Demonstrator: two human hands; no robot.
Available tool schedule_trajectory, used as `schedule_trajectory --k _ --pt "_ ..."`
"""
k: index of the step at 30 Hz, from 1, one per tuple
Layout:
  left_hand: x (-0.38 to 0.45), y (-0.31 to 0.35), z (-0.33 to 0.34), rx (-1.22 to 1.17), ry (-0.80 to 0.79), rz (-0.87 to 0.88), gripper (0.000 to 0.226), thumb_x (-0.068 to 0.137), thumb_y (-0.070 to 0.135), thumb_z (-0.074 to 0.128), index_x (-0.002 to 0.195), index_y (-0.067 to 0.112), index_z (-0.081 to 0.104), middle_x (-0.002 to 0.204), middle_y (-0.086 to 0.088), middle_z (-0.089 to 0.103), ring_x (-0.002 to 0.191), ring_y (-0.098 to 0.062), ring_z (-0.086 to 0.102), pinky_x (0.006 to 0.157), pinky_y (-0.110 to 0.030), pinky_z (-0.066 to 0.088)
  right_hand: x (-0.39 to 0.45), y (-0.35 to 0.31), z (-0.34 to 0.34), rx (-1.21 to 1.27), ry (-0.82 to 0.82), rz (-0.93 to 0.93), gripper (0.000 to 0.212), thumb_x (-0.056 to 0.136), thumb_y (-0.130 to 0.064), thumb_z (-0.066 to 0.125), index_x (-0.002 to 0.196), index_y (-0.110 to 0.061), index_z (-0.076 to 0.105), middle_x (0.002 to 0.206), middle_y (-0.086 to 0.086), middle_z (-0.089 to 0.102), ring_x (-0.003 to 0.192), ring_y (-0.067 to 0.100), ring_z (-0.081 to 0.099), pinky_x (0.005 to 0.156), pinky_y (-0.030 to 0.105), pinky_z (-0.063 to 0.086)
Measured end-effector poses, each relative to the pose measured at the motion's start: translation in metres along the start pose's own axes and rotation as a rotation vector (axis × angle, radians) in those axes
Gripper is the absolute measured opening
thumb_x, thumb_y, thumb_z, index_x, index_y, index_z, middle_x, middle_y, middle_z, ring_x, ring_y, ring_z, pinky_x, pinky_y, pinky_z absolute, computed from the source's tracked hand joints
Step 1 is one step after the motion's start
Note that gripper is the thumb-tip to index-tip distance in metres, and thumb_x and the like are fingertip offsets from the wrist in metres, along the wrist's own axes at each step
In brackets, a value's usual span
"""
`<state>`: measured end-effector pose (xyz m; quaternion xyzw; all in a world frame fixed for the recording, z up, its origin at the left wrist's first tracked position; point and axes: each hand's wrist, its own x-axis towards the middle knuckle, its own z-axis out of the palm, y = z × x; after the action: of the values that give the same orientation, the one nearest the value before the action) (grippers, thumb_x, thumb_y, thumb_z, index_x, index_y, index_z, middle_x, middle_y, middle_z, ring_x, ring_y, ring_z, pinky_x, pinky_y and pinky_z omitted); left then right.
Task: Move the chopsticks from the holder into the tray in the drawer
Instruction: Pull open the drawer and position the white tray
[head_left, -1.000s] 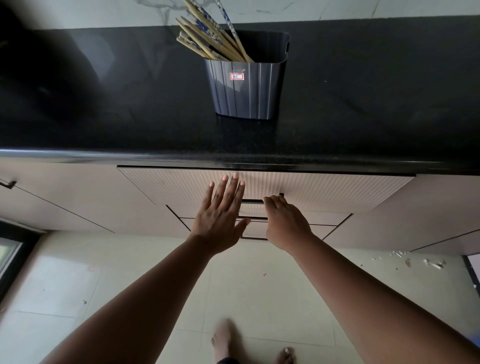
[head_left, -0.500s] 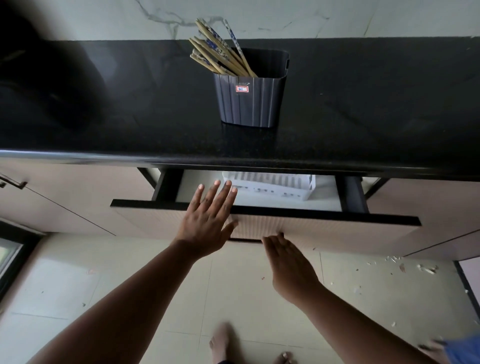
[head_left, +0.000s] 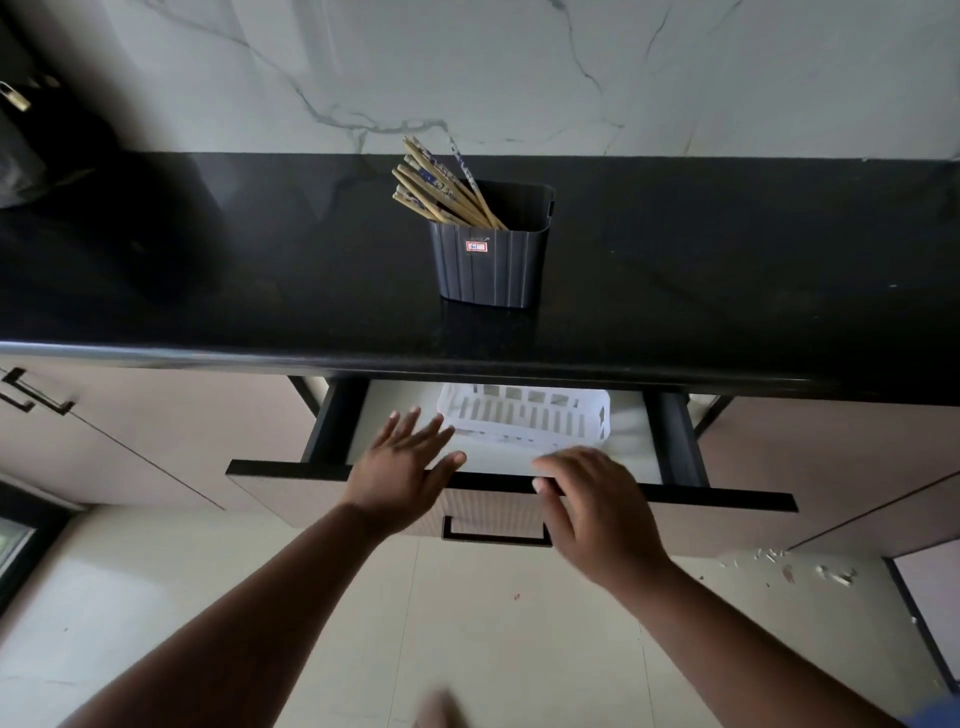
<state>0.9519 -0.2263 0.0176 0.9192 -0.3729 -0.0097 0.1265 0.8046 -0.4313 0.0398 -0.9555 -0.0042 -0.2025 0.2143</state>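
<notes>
Several wooden chopsticks (head_left: 441, 187) lean to the left in a dark ribbed holder (head_left: 491, 262) on the black countertop (head_left: 260, 270). Below it the drawer (head_left: 727, 501) is pulled out, with a white slotted tray (head_left: 524, 415) inside, partly hidden under the counter edge. My left hand (head_left: 405, 467) hovers over the drawer's front edge, fingers spread and straight, holding nothing. My right hand (head_left: 597, 504) is above the drawer front near its black handle (head_left: 496, 535), fingers loosely bent, empty.
A dark bag (head_left: 31, 150) sits at the counter's far left. Closed cabinet doors flank the drawer. A marble wall (head_left: 519, 73) backs the counter. Small debris (head_left: 831, 574) lies on the tiled floor at right.
The drawer went from closed to pulled well out, exposing the white tray. My right hand left the handle and rose above the drawer front. My left hand moved over the drawer.
</notes>
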Motion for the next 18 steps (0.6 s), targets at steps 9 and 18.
schedule_trajectory --k 9,18 --pt "0.002 -0.016 0.006 0.182 -0.267 -0.165 0.085 0.080 0.073 -0.010 0.145 0.018 -0.020 0.150 -0.006 -0.030 0.138 -0.023 -0.031 0.111 -0.042 -0.023 -0.010 0.033 0.013 -0.320 -0.507 0.375 0.060 0.102 -0.042 0.010 0.154 -0.010 0.008 0.164 0.005 0.004 0.150 0.019 -0.006 0.120 0.032 -0.004" --pt "-0.047 -0.007 0.013 0.157 -0.231 -0.144 0.083 0.080 0.075 -0.014 0.143 0.022 -0.021 0.153 0.000 -0.024 0.140 -0.017 -0.029 0.110 -0.038 -0.026 -0.053 0.010 0.007 -0.348 -0.548 0.333 0.084 0.080 -0.051 -0.021 0.152 -0.011 -0.002 0.160 0.001 -0.008 0.147 0.019 -0.016 0.114 0.027 -0.013"
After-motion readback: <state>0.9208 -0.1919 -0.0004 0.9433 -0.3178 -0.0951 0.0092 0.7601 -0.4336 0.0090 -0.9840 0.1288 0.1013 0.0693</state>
